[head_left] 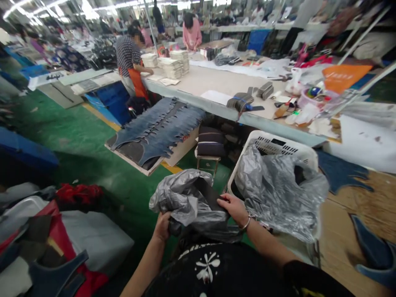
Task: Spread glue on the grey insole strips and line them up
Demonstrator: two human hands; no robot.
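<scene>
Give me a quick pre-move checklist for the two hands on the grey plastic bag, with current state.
1. Left hand grips the lower left edge of the grey plastic bag: ok.
2. Right hand rests on the bag's right side, fingers on the dark opening: ok.
3. Bag contents identified: cannot tell, only a dark interior shows.
4. White basket beside the right hand, lined with a second grey bag: ok, in place.
5. Bag kept off the green floor: ok, it sits over the person's lap.
6. Other people away from the hands: ok, the person in the orange apron stands at the far table.
</scene>
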